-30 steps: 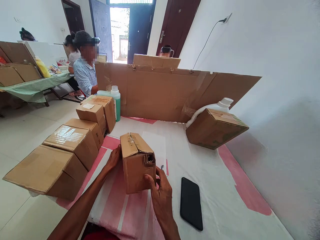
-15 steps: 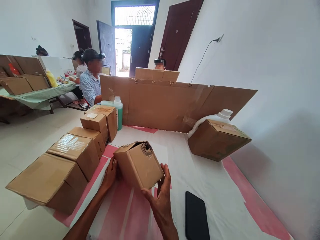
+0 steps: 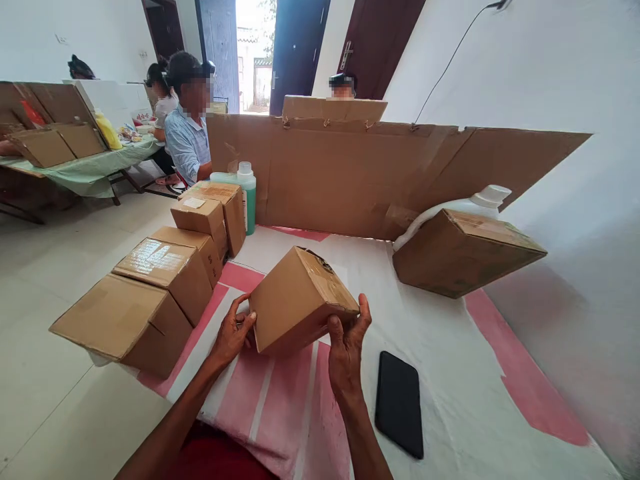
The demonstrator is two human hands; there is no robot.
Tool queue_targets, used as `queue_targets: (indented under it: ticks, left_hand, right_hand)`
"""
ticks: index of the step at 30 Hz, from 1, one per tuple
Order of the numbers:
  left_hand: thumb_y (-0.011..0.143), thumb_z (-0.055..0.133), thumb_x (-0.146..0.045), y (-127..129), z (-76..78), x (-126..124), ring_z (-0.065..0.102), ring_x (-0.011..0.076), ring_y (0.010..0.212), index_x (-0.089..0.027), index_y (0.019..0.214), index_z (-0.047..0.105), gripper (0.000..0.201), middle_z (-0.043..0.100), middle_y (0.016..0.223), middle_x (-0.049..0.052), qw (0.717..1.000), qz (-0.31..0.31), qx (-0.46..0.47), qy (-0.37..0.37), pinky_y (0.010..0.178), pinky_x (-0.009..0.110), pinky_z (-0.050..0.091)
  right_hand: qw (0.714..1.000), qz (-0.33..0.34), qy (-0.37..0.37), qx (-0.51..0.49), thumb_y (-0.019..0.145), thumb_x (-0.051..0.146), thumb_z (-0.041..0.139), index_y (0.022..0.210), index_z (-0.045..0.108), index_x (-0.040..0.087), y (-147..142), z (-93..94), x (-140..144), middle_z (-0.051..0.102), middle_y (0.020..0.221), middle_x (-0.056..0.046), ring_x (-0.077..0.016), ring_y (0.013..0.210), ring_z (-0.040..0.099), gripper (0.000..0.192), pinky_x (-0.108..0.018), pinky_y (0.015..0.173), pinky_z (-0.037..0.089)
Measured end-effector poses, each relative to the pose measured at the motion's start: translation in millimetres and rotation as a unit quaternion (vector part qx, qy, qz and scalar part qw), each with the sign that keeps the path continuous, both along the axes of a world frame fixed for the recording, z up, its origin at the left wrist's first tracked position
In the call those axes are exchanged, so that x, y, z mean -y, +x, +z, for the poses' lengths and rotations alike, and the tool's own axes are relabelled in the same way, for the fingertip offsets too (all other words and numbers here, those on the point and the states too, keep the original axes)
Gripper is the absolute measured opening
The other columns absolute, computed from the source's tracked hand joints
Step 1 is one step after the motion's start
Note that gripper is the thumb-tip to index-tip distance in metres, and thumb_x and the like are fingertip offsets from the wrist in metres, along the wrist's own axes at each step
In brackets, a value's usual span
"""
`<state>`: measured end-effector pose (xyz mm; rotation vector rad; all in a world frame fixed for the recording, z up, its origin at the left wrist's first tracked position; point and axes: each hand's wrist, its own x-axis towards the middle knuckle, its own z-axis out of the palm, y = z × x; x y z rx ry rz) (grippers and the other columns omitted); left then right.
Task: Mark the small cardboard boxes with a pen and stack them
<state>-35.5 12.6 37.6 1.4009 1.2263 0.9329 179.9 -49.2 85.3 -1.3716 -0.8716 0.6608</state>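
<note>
Between my hands a brown cardboard box [image 3: 287, 303] is held tilted over the cloth-covered table [image 3: 360, 283]. Its top shows tape and a dark torn hole toward the far end. My left hand [image 3: 235, 330] grips the box's left side, thumb on the near face and the other fingers partly hidden. At the right corner, my right hand [image 3: 349, 347] holds it with the thumb in front and fingers behind. A black phone [image 3: 399, 403] lies flat on the cloth to the right of my right hand.
Several cardboard boxes [image 3: 143, 320] line the table's left edge, with a green-liquid bottle [image 3: 249, 200] behind them. A tall cardboard panel [image 3: 340, 177] stands across the back. At right, a large box [image 3: 465, 257] leans by a white jug [image 3: 487, 200]. People [image 3: 187, 133] sit beyond.
The box has been turned and tipped, so a plain side now faces me and the torn hole points away. Both hands have shifted their hold with it. The camera view has tilted down.
</note>
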Motion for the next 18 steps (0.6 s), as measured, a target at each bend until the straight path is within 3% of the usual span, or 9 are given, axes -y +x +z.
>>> queue_targets:
  ticks: [3, 5, 8, 10, 13, 16, 18]
  left_hand:
    - [0.091, 0.057, -0.064, -4.4, 4.1, -1.2, 0.067, 0.02, 0.078, -0.023, 0.137, 0.059, 0.062, 0.064, 0.095, 0.005, 0.995, 0.046, -0.068, 0.063, 0.073, 0.036, 0.058]
    - [0.09, 0.057, -0.067, -6.8, 11.1, -3.1, 0.064, 0.0263, 0.103, -0.023, 0.13, 0.067, 0.06, 0.06, 0.109, 0.01, 0.989, 0.07, -0.091, 0.096, 0.095, 0.044, 0.054]
    - [0.094, 0.044, -0.074, -8.7, 29.6, -1.7, 0.053, 0.0301, 0.13, -0.024, 0.136, 0.064, 0.068, 0.057, 0.13, 0.013, 0.985, 0.061, -0.078, 0.139, 0.117, 0.049, 0.037]
    - [0.098, 0.033, -0.075, -9.7, 43.8, 3.1, 0.045, 0.0297, 0.141, -0.025, 0.145, 0.056, 0.072, 0.054, 0.144, 0.012, 0.989, 0.034, -0.02, 0.14, 0.124, 0.048, 0.029]
    - [0.098, 0.021, -0.077, -11.9, 58.9, 8.7, 0.035, 0.0297, 0.152, -0.027, 0.154, 0.046, 0.079, 0.048, 0.158, 0.01, 0.989, 0.0, 0.111, 0.096, 0.127, 0.048, 0.025]
    - [0.095, 0.03, -0.08, -13.6, 61.7, 0.0, 0.029, 0.03, 0.156, -0.027, 0.159, 0.039, 0.083, 0.039, 0.166, 0.009, 0.983, 0.001, 0.164, 0.088, 0.128, 0.047, 0.023]
    - [0.094, 0.036, -0.079, -11.7, 60.0, -15.0, 0.031, 0.0292, 0.156, -0.027, 0.16, 0.037, 0.084, 0.036, 0.168, 0.008, 0.98, 0.015, 0.184, 0.076, 0.127, 0.045, 0.026]
  right_hand:
    - [1.0, 0.014, -0.002, -0.002, 0.088, 0.065, 0.064, 0.162, 0.02, 0.027, -3.6, -4.0, 2.3, 0.051, 0.151, -0.016, -0.0322, 0.136, 0.054, 0.094, -0.048, 0.105, 0.049]
    - [0.999, 0.013, -0.003, 0.032, 0.091, 0.063, 0.062, 0.158, 0.031, 0.027, -6.1, -3.6, 7.6, 0.057, 0.144, -0.015, -0.0317, 0.128, 0.059, 0.081, -0.046, 0.1, 0.051]
    - [0.994, 0.011, 0.034, 0.104, 0.099, 0.058, 0.051, 0.146, 0.048, 0.026, -11.0, -1.3, 17.8, 0.064, 0.13, -0.011, -0.0289, 0.118, 0.063, 0.056, -0.045, 0.096, 0.051]
    - [0.988, 0.024, 0.068, 0.137, 0.102, 0.054, 0.047, 0.14, 0.053, 0.026, -15.6, -0.3, 22.4, 0.067, 0.119, -0.01, -0.0273, 0.11, 0.064, 0.048, -0.045, 0.091, 0.053]
    - [0.987, 0.051, 0.074, 0.133, 0.101, 0.056, 0.047, 0.144, 0.049, 0.027, -26.1, -1.4, 23.3, 0.058, 0.138, -0.012, -0.0297, 0.122, 0.059, 0.053, -0.05, 0.098, 0.051]
    - [0.986, 0.132, 0.025, 0.097, 0.096, 0.061, 0.056, 0.158, 0.032, 0.028, -42.0, -7.3, 21.1, 0.036, 0.163, -0.013, -0.0334, 0.148, 0.039, 0.074, -0.056, 0.117, 0.038]
    - [0.984, 0.161, -0.001, 0.071, 0.096, 0.06, 0.057, 0.161, 0.025, 0.029, -53.1, -13.4, 19.9, 0.032, 0.167, -0.011, -0.0329, 0.154, 0.03, 0.079, -0.055, 0.122, 0.033]
